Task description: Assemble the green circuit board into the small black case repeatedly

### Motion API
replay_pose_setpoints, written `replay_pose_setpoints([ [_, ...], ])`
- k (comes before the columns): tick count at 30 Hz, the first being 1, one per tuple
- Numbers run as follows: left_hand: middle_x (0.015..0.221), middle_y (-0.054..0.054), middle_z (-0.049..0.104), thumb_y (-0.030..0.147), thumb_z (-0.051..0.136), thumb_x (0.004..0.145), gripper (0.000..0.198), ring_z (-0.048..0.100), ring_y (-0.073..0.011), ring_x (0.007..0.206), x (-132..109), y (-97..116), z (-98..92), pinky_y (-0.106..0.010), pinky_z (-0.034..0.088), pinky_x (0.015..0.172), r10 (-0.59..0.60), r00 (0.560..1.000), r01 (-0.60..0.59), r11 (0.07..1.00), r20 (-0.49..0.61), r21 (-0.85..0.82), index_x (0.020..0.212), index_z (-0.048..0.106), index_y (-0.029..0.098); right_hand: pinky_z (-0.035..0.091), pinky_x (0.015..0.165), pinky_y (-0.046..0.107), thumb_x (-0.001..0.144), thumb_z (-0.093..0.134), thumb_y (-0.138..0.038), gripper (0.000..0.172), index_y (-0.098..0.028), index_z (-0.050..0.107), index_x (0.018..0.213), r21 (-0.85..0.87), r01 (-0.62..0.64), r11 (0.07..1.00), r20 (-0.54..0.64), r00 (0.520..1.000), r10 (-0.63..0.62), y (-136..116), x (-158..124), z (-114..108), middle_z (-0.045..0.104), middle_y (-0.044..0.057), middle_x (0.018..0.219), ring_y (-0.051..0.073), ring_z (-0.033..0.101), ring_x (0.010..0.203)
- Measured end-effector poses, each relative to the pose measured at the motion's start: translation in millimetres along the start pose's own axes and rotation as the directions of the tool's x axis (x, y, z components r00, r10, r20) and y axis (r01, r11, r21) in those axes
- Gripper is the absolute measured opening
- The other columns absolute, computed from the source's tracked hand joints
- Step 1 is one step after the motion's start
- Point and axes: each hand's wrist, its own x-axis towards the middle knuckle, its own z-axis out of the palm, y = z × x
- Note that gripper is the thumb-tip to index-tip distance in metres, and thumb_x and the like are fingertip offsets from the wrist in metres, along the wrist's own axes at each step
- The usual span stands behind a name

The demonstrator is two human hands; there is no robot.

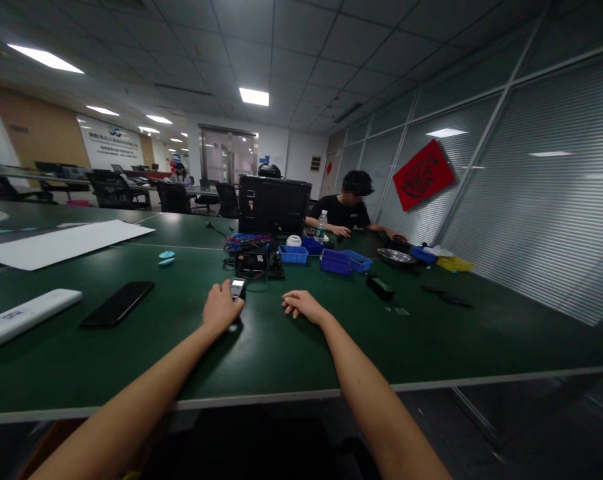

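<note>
My left hand [222, 309] is closed around a small grey handheld device with a lit white screen [238, 285], at the middle of the green table. Its lower part is hidden under my fingers. To the right, my right hand [302, 305] rests on the tabletop, fingers loosely bent and slightly apart, holding nothing. Just beyond the device lie a black box-shaped item [251, 262] and dark cables. A black phone [118, 303] lies flat to the left of my left hand.
A long white case [28, 319] and a white sheet [66, 241] are at left. Blue bins [335, 261], a white ball [294, 241], a bottle [322, 225] and a monitor [274, 203] stand farther back. A metal bowl [397, 257] is at right, near a seated person [348, 210].
</note>
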Motion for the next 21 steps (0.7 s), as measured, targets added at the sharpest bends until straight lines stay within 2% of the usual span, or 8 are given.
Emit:
replay_pose_setpoints([
  [3,0.108,-0.016,0.050,0.039,0.049,0.072,0.063,0.049,-0.0253,0.101,-5.9,27.7,15.1,-0.032,0.037,0.085,0.078,0.997,-0.074,0.989,0.024,-0.129,0.126,0.036,0.010,0.040,0.034,0.016,0.074,0.054,-0.021,0.017,-0.012,0.056,0.088,-0.013,0.000,1.000,-0.028,1.000,-0.001,-1.0,0.6,2.1,0.062,0.007,0.077,0.011,0.059,0.055],
  [6,0.113,-0.017,0.052,0.041,0.057,0.068,0.073,0.049,-0.0242,0.104,-7.8,50.2,32.7,-0.031,0.037,0.088,0.149,0.982,-0.098,0.925,0.114,-0.366,0.128,0.033,0.008,0.036,0.033,0.017,0.075,0.051,-0.025,0.018,-0.013,0.056,0.088,-0.076,0.043,0.996,-0.178,0.982,-0.056,-1.5,3.1,-0.2,0.061,0.005,0.074,0.010,0.056,0.049],
  [9,0.109,-0.013,0.057,0.033,0.054,0.073,0.067,0.058,-0.0177,0.089,-6.3,62.2,51.5,-0.028,0.043,0.078,0.170,0.960,0.007,0.776,0.220,-0.631,0.130,0.030,0.010,0.041,0.043,0.020,0.078,0.045,-0.034,0.026,-0.014,0.057,0.088,-0.237,0.085,0.968,-0.388,0.905,-0.174,-5.6,2.4,-4.9,0.061,0.004,0.075,0.011,0.055,0.054],
  [11,0.106,-0.012,0.060,0.026,0.049,0.076,0.060,0.060,-0.0145,0.078,-4.1,62.6,61.6,-0.026,0.046,0.070,0.136,0.960,0.090,0.676,0.244,-0.731,0.130,0.030,0.010,0.045,0.058,0.024,0.079,0.043,-0.041,0.033,-0.015,0.058,0.094,-0.393,0.071,0.917,-0.441,0.860,-0.256,-10.6,-1.7,-3.6,0.061,0.005,0.082,0.014,0.058,0.069],
  [13,0.105,-0.012,0.060,0.022,0.047,0.076,0.056,0.060,-0.0130,0.075,-1.2,57.8,67.3,-0.025,0.047,0.065,0.090,0.970,0.123,0.616,0.225,-0.778,0.129,0.032,0.011,0.044,0.072,0.028,0.076,0.046,-0.047,0.043,-0.019,0.054,0.108,-0.568,0.028,0.822,-0.407,0.859,-0.311,-16.1,-7.6,4.7,0.059,0.006,0.093,0.017,0.055,0.087],
  [16,0.102,-0.009,0.060,0.019,0.048,0.075,0.052,0.059,-0.0117,0.075,3.8,45.8,66.4,-0.024,0.048,0.065,0.026,0.986,0.115,0.621,0.166,-0.776,0.125,0.036,0.013,0.040,0.079,0.032,0.067,0.058,-0.049,0.064,-0.026,0.040,0.124,-0.787,-0.046,0.616,-0.285,0.911,-0.297,-21.8,-14.9,24.2,0.051,0.008,0.112,0.023,0.048,0.102],
  [19,0.099,-0.007,0.060,0.019,0.048,0.073,0.051,0.058,-0.0101,0.072,7.6,35.8,58.4,-0.022,0.048,0.064,-0.036,0.991,0.123,0.652,0.132,-0.748,0.123,0.039,0.015,0.039,0.078,0.033,0.070,0.056,-0.039,0.063,-0.027,0.033,0.128,-0.869,-0.122,0.480,-0.256,0.940,-0.224,-23.5,-16.3,32.7,0.048,0.009,0.114,0.024,0.047,0.102],
  [21,0.098,-0.006,0.060,0.020,0.048,0.073,0.050,0.058,-0.0097,0.070,8.7,32.6,52.5,-0.021,0.047,0.062,-0.067,0.989,0.141,0.658,0.128,-0.740,0.122,0.039,0.015,0.039,0.078,0.033,0.073,0.052,-0.033,0.058,-0.027,0.033,0.128,-0.876,-0.184,0.446,-0.294,0.937,-0.190,-22.7,-15.1,24.3,0.048,0.009,0.112,0.023,0.047,0.101],
])
